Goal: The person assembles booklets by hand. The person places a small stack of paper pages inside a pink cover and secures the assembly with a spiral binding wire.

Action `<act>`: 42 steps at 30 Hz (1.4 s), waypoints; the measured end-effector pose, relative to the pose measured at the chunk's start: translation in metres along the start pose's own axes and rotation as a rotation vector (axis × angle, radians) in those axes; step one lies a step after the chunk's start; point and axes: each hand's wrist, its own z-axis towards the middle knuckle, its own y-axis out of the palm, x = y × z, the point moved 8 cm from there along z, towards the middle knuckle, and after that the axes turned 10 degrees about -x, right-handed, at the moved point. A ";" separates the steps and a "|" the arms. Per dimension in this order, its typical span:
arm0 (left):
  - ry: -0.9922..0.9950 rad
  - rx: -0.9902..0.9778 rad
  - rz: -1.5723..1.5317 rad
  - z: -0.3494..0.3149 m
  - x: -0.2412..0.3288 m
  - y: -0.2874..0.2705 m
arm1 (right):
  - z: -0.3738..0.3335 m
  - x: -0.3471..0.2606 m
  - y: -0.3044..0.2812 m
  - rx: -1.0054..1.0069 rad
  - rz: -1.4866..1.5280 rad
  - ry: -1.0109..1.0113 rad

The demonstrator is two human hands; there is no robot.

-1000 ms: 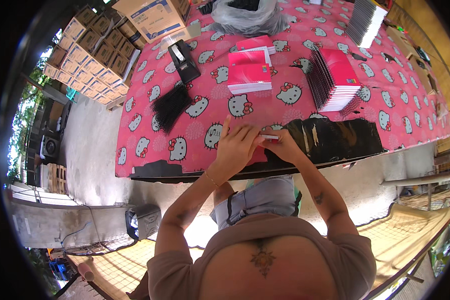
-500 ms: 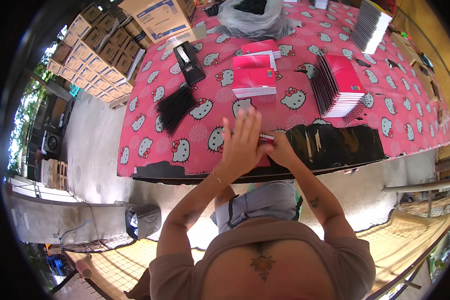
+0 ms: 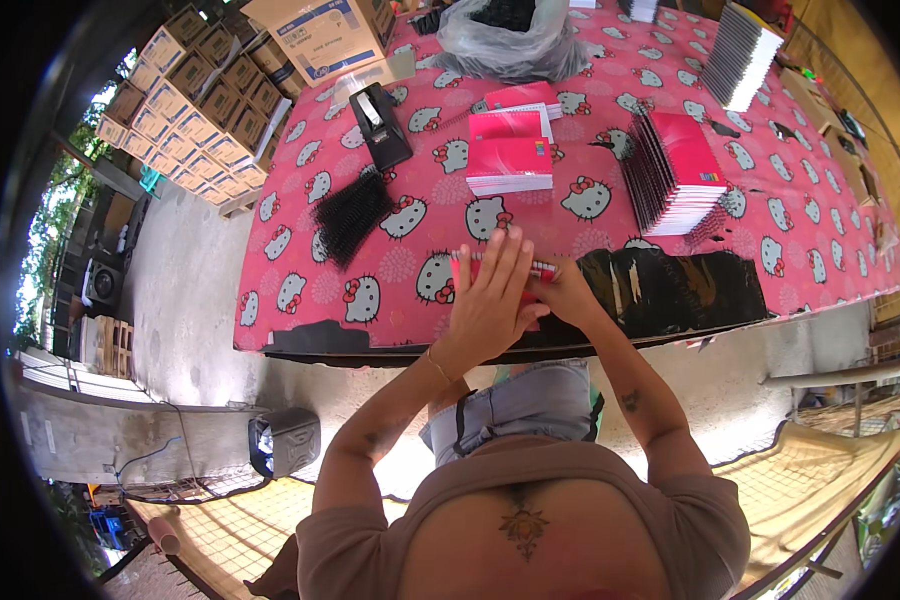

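Left hand (image 3: 490, 302) lies open over a red notebook (image 3: 543, 271) the right hand (image 3: 568, 292) grips.

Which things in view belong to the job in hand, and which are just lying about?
Likely in the job: red notebook at left hand and right hand, notebook pile, black coils.

Seemingly lying about: tape dispenser, cardboard boxes, wooden pallet.

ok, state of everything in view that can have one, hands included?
held notebook, partly hidden by hands
left hand, fingers extended across held notebook
right hand, closed on its right end
right-side notebooks, stacked, black coils fitted
centre notebooks, stacked flat
black coils, bunched loose
tape dispenser, roll loaded
plastic bag, open
tablecloth, torn
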 end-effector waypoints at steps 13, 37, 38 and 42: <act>0.075 0.343 -0.249 0.013 -0.013 -0.032 | -0.004 -0.010 0.001 -0.145 -0.149 0.023; 0.072 0.300 -0.320 0.011 -0.011 -0.037 | -0.022 -0.050 -0.046 -0.174 -0.326 0.012; 0.038 0.281 -0.312 0.011 -0.013 -0.036 | -0.022 -0.058 -0.045 -0.185 -0.384 -0.029; -0.020 0.166 -0.281 0.009 -0.014 -0.037 | -0.021 -0.075 -0.038 -0.199 -0.428 -0.265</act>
